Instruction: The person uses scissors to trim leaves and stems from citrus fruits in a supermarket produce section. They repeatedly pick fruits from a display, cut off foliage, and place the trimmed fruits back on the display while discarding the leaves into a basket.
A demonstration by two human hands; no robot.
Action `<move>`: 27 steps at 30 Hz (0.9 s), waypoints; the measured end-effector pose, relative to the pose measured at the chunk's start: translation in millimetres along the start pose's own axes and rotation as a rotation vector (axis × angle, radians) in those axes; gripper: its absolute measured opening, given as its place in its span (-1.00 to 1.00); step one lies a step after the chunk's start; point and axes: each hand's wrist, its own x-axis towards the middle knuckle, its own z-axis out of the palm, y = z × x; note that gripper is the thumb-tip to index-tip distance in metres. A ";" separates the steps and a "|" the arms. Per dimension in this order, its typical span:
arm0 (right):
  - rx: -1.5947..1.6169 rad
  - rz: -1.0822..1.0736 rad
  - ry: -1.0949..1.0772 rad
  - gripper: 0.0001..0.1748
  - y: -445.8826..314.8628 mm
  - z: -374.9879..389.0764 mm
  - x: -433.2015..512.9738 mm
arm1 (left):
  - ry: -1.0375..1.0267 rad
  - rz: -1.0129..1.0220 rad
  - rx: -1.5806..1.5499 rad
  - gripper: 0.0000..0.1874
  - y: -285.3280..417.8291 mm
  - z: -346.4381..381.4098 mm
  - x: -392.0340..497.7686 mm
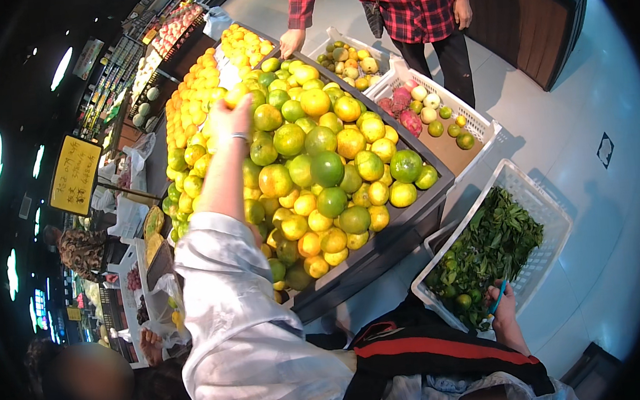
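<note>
My left hand (230, 119) reaches over a heaped display of green and yellow citrus fruit (326, 168), its fingers around a yellow citrus fruit (237, 95) at the heap's upper left; glare washes out the fingers. Low on the right, my right hand (503, 304) is closed on a small tool with blue handles (497, 299), likely scissors or snips; its tip is hard to make out. That hand is over the near edge of a white plastic crate (560, 226), which contains green leaves (497, 234) and several green citrus fruits (463, 301).
A person in a red checked shirt (411, 1) stands across the display, one hand on its dark rim (431, 177). Two white crates of mixed fruit (483, 122) stand beside it. A yellow handwritten sign (75, 175) rises at left. Another person (160, 393) is close at lower left.
</note>
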 end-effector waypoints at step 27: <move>0.188 0.109 0.101 -0.71 3.5 20.3 -6.5 | 0.058 0.732 0.277 -0.64 65.8 20.6 19.9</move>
